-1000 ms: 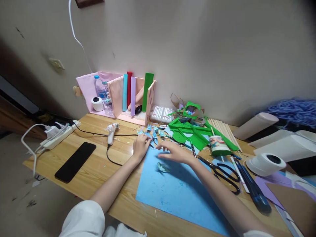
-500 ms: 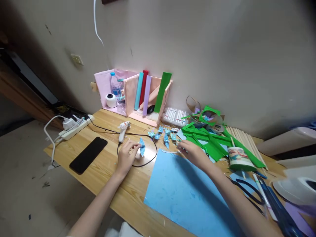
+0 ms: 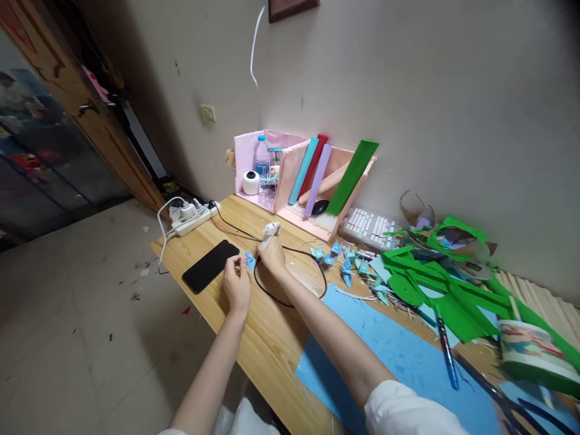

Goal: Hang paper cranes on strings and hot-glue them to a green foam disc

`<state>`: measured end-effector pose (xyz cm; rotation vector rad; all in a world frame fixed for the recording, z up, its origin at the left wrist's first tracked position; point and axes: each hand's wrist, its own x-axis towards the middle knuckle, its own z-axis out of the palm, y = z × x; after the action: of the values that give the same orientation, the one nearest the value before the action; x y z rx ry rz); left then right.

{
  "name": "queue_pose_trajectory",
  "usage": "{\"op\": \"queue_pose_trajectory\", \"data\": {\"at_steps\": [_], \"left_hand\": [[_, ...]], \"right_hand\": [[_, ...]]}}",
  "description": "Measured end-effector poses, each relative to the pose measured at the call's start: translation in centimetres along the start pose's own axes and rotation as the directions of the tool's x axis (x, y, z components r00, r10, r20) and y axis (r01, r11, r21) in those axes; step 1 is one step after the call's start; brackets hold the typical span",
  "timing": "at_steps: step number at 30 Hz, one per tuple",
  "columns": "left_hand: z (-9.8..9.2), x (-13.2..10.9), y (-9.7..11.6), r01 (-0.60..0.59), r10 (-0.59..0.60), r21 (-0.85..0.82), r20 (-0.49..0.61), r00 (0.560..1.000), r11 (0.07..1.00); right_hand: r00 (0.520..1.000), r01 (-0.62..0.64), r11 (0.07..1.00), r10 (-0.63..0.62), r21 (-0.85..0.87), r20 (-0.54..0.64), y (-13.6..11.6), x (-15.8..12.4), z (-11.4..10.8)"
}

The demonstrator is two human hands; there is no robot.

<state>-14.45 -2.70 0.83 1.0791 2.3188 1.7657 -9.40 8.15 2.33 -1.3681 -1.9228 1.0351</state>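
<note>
- Glue gun [image 3: 272,231], smooth white plastic: our right hand [image 3: 273,257] has its grip wrapped round it over the wood-grained table [image 3: 268,341].
- Our left hand [image 3: 238,284] pinches pointed, folded blue paper [image 3: 250,260] beside the flat black phone [image 3: 208,267].

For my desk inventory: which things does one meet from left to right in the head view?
White power strip, leftmost blue folded-paper piece, white glue gun, row of white markers, slim blue pen, round printed cup.

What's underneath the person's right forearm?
Beneath the right forearm run the wooden table, the blue sheet and the black cord; the stretches directly below are covered. The right hand grips the glue gun, hiding part of it.
</note>
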Motion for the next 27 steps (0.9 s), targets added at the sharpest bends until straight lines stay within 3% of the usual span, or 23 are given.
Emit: {"op": "queue_pose_trajectory", "data": {"at_steps": [2, 5, 9, 12, 18, 27], "left_hand": [[0.0, -0.3, -0.1, 0.005, -0.004, -0.018, 0.056, 0.998, 1.0], [0.2, -0.7, 0.0, 0.025, -0.015, -0.06, 0.16, 0.987, 0.998], [0.7, -1.4, 0.6, 0.028, 0.015, -0.136, 0.305, 0.952, 0.99], [1.0, -2.0, 1.2, -0.032, 0.102, -0.167, 0.431, 0.897, 0.985], [1.5, -2.6, 2.0, -0.184, 0.267, -0.203, 0.546, 0.794, 0.962], [1.7, -2.9, 2.0, -0.155, 0.224, -0.167, 0.577, 0.786, 0.974]], "right_hand": [[1.0, -0.007, 0.999, 0.006, 0.041, 0.021, 0.2, -0.1, -1.0], [0.998, 0.001, 0.994, -0.007, 0.11, 0.057, 1.3, -2.2, -4.7], [0.993, 0.066, 0.974, -0.085, 0.219, 0.081, 4.1, -8.0, -11.0], [0.991, 0.103, 0.977, -0.116, 0.186, 0.061, 6.6, -12.4, -13.9], [0.988, 0.127, 0.991, -0.131, 0.051, 0.078, 10.0, -17.0, -13.3], [0.961, 0.249, 0.968, -0.25, 0.023, 0.116, 11.1, -17.6, -12.0]]}}
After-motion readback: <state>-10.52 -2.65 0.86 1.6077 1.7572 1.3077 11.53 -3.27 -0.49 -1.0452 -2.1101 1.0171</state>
